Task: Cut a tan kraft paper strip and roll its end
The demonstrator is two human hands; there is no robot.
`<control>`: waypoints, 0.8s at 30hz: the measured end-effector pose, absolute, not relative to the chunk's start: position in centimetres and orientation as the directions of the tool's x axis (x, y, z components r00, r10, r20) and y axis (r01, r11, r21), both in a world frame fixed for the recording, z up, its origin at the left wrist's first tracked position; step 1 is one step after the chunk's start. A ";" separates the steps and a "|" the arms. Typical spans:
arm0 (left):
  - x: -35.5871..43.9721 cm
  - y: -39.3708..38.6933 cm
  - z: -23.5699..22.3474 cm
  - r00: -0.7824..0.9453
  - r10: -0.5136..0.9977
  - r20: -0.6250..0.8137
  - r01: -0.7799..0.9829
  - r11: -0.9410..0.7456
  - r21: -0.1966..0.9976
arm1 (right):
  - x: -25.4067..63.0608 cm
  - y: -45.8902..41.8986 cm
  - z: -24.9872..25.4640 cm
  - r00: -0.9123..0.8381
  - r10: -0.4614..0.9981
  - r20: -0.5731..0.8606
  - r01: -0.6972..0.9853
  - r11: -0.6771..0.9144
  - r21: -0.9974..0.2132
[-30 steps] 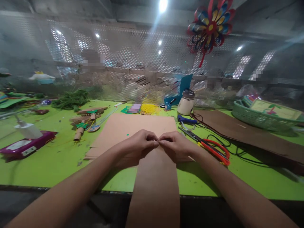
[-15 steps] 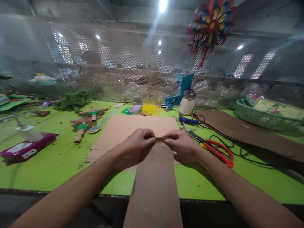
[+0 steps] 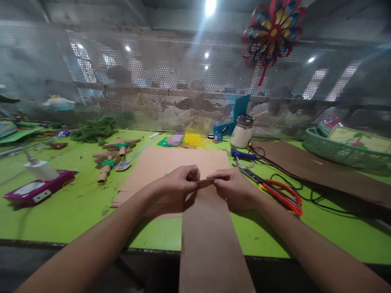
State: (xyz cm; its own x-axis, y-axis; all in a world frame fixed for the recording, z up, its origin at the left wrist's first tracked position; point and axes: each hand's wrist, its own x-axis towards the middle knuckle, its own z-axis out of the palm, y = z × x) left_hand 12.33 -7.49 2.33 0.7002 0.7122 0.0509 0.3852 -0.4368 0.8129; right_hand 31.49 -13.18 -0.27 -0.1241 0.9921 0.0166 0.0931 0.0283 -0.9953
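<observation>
A long strip of brown paper (image 3: 212, 240) runs from my fingers down over the table's front edge toward me. Its far end is rolled or folded into a narrow band. My left hand (image 3: 180, 183) pinches the left end of that band between thumb and fingers. At the right end, my right hand (image 3: 233, 187) grips it the same way. Both hands are above a stack of light brown paper sheets (image 3: 152, 167) lying on the green table (image 3: 152, 238).
Right of my hands lie red-handled scissors (image 3: 282, 195) and a blue glue gun (image 3: 242, 154) with a black cable. A jar (image 3: 242, 132), dark brown sheets (image 3: 305, 167) and a green basket (image 3: 342, 150) stand beyond. On the left are paper figures (image 3: 106, 165) and a purple power strip (image 3: 39, 191).
The paper's far end has tilted, its left side now lower than its right. The strip's near part has swung to the right. Both hands keep their pinch.
</observation>
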 end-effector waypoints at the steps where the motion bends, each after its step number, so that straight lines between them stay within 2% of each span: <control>1: 12.4 -7.6 2.5 0.707 0.706 0.043 0.384 -0.433 0.816 | 31.4 -13.1 -0.4 -0.104 0.992 0.074 0.145 0.089 -0.985; 3: 12.4 -7.8 2.4 0.716 0.698 0.012 0.338 -0.363 0.868 | 31.3 -13.0 -0.6 -0.094 0.975 0.200 0.253 0.218 -0.942; 5: 12.6 -8.2 1.9 0.715 0.698 -0.024 0.229 -0.201 0.952 | 31.3 -13.0 -0.5 -0.106 0.951 0.289 0.341 0.308 -0.888; 7: 12.8 -8.5 1.1 0.698 0.715 -0.036 0.078 -0.026 0.997 | 31.3 -13.0 -0.4 -0.127 0.941 0.315 0.397 0.339 -0.853; 10: 13.0 -9.0 0.4 0.676 0.737 -0.029 -0.064 0.098 0.993 | 31.3 -12.9 -0.4 -0.137 0.944 0.301 0.404 0.331 -0.853; 13: 13.0 -9.2 0.5 0.710 0.698 -0.089 0.006 0.121 0.993 | 31.3 -12.9 -0.7 -0.109 0.958 0.264 0.310 0.285 -0.907; 18: 12.7 -9.1 1.0 0.715 0.683 -0.147 0.131 0.076 0.988 | 31.4 -12.9 -0.8 -0.101 0.992 0.075 0.105 0.085 -0.991; 24: 12.6 -9.2 2.3 0.714 0.687 -0.136 0.237 -0.054 0.970 | 32.2 -12.5 -0.1 -0.147 0.987 0.065 -0.057 0.057 -0.997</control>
State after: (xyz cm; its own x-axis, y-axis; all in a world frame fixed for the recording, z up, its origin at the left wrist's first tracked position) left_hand 12.62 -9.17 2.26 0.7136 0.6872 -0.1361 0.2372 -0.0543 0.9699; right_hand 32.18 -12.52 -0.06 -0.1466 0.9871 0.0650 -0.0572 0.0572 -0.9967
